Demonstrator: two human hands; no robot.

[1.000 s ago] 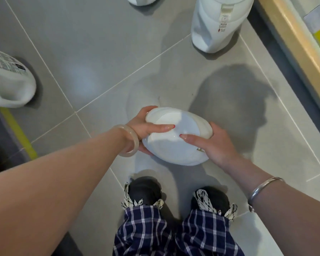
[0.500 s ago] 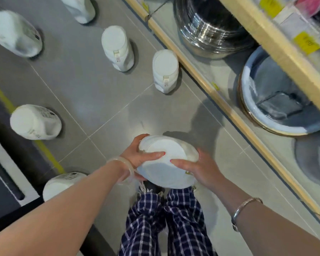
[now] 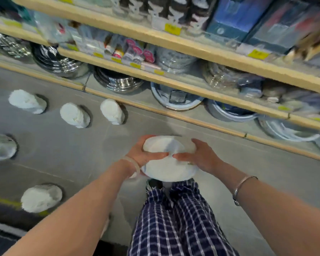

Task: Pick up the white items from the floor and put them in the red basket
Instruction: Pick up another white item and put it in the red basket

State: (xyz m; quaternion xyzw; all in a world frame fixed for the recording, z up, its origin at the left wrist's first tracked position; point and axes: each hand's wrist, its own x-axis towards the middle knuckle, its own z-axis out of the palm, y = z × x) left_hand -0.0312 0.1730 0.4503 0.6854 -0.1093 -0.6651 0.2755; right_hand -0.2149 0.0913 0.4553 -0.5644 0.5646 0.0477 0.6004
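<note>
White containers: one held (image 3: 169, 159), five fully visible on floor at left of frame (image 3: 27, 101), sixth cut off at far-left edge. Hands: two, left (image 3: 144, 154), right (image 3: 200, 157). Bracelets: two.

You are lifting the white container (image 3: 169, 159) off the floor (image 3: 81, 154); a second ago it was sitting low by your shoes, and now it is riding above your checked trousers (image 3: 175, 218). Your left hand (image 3: 143, 154) and right hand (image 3: 198, 156) are coming up with it. Your head is tilting up too: the shelves (image 3: 174, 85) of steel bowls (image 3: 118, 80) are coming into sight, and more white containers (image 3: 75, 115) are showing on the floor to your left.
</note>
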